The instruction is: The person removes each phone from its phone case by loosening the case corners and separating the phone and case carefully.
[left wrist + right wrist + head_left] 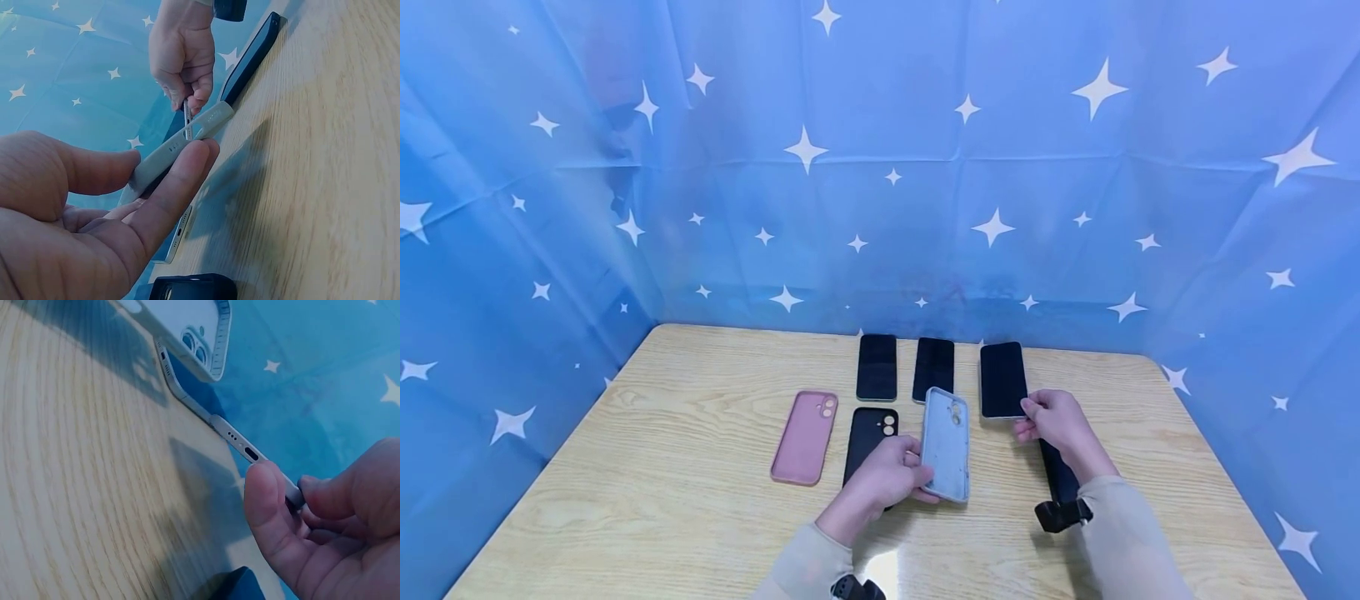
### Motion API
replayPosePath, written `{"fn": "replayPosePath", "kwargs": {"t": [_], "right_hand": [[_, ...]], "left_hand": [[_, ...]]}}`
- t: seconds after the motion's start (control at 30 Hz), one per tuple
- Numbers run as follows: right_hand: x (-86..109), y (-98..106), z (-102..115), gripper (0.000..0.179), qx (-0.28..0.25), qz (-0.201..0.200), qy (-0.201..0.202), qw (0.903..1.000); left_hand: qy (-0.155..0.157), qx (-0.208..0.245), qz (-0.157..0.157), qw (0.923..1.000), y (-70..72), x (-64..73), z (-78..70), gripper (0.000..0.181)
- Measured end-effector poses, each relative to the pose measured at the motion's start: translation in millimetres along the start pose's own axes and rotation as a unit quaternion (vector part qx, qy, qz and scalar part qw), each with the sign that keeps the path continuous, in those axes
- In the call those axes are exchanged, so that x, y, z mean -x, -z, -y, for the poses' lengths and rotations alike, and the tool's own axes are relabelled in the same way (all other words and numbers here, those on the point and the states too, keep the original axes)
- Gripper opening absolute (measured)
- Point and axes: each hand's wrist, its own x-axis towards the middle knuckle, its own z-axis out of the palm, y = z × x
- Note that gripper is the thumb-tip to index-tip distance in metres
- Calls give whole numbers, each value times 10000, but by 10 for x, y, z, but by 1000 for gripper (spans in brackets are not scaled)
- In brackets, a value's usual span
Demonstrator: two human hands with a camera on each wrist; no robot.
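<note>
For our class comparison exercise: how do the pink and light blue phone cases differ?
The pink case lies on the table; the light blue case is held up, tilted, in the left hand. In the head view, the pink case is left of the black case, the light blue case right. Both are empty, with camera openings.

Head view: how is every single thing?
Left phone: flat, screen dark
Middle phone: flat, screen dark
Right phone: held, screen dark
Pink case: flat, empty
Black case: flat, empty
Blue case: held, empty
Left hand: pinching blue case
Right hand: pinching right phone
Dark thing: partly hidden
</note>
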Motion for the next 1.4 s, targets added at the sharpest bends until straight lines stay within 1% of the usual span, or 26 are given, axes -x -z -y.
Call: {"fn": "replayPosePath", "kwargs": {"t": [0.37,0.6,0.7,0.83,0.93,1.07,1.27,1.4], "right_hand": [[-169,-17,-55,35,132,127,-393,9991],[-218,-15,-42,33,234,108,-557,9981],[-246,-15,-38,34,213,124,-593,9979],[-297,-22,-33,33,264,33,-614,9978],[-336,-31,-32,29,450,-111,-730,9963],[-355,-55,-25,25,830,-275,-793,9930],[-383,-94,-35,28,1491,-594,-721,9844],[-406,-110,-27,29,1691,-702,-728,9804]], "left_hand": [[78,-35,-16,10000,-24,-10,33,23],[117,-167,-41,9998,-31,-11,48,22],[135,-164,-37,9998,-30,-14,53,20],[135,-121,-17,9998,-29,-11,47,19],[127,-141,-10,9998,-29,-4,40,19],[123,-170,-6,9998,-30,5,35,20],[65,-137,3,9999,-42,2,46,21],[49,-146,-21,9999,-48,-3,52,21]]}}
